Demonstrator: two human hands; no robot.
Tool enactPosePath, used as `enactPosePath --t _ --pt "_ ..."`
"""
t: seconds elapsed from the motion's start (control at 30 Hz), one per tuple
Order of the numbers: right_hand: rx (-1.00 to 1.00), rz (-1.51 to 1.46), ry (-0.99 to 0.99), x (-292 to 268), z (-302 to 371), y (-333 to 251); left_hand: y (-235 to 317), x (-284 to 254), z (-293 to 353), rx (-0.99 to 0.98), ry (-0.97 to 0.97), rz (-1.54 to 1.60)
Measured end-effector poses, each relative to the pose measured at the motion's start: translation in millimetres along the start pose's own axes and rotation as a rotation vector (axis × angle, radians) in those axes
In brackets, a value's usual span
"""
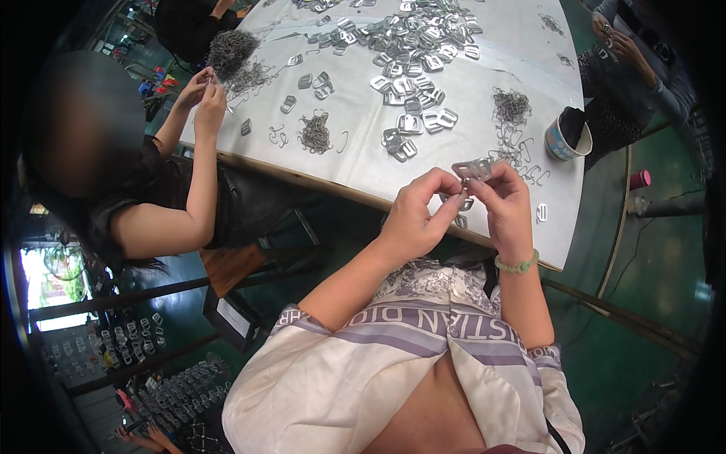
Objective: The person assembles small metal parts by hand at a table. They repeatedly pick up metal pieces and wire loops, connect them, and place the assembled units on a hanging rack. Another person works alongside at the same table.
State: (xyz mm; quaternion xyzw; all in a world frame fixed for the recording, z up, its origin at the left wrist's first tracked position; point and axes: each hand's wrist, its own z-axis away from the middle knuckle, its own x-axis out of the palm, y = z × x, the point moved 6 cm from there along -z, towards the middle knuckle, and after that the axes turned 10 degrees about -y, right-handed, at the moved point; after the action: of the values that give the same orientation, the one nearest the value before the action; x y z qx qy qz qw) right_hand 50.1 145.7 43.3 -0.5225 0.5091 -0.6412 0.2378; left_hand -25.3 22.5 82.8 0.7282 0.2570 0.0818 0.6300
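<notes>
Near the table's front edge, my left hand and my right hand meet, fingers closed in a pinch. A silvery metal buckle stands between their fingertips, its lower part covered by them. Whether a small wire piece is also pinched there I cannot make out. Just under my fingers, another buckle is partly visible. A single buckle lies to the right of my right hand. Beyond my hands, loose bent wire hooks trail from a tangled heap of hooks.
A large pile of buckles spreads over the white-covered table. More wire hooks lie left of centre. A paper tub stands at the right edge. A co-worker's hands work at the left; another person's hands show at the far right.
</notes>
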Motion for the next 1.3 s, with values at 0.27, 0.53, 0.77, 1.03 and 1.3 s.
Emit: enactPosePath --t 0.27,0.53,0.77,1.03,1.3 --pt "-0.140 0.242 -0.008 9.5 10.4 -24.2 4.5 3.5 -0.8 -0.028 -0.026 -0.109" --pt "-0.047 0.174 -0.016 -0.8 12.7 -23.6 14.6 5.9 -4.9 0.063 -0.060 -0.358" --pt "-0.162 0.196 0.117 0.9 22.5 -26.4 14.6 8.3 -4.8 0.052 -0.106 -0.373" --pt "-0.131 0.170 0.107 0.4 54.8 -38.6 -88.3 -71.8 -44.4 -0.007 0.285 -0.726" --pt "0.004 0.253 -0.084 0.6 93.5 -23.2 -124.3 -13.5 -53.4 0.116 -0.048 -0.617"
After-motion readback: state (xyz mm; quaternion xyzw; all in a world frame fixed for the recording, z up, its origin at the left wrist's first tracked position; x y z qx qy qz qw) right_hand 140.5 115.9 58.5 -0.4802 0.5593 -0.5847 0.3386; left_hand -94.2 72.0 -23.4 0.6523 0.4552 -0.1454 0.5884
